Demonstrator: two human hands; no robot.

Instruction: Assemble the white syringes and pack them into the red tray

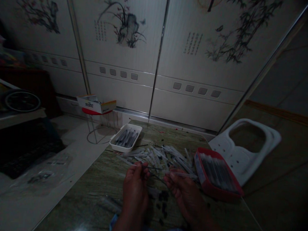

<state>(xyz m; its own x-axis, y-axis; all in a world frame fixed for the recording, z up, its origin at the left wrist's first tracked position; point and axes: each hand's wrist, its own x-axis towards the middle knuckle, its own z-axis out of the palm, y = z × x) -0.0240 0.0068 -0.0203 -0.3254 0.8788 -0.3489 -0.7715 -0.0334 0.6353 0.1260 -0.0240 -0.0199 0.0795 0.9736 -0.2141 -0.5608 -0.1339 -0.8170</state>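
My left hand (135, 188) is closed in a pinch on a thin dark pen refill that points to the right. My right hand (183, 191) is closed round a pale clear pen barrel (183, 174) that sticks out toward the red box. The two hands are close together over a low marbled table (96, 194). Just beyond them lies a heap of several clear pen barrels (159, 156). Small dark caps (163, 197) are scattered on the table between and below my hands.
A white tray (126, 137) with dark pens stands at the table's far left. A red box (216, 177) of pens lies at the right. A white plastic seat (244, 146) leans beside the table. A small box (95, 103) sits on a red stool near sliding doors.
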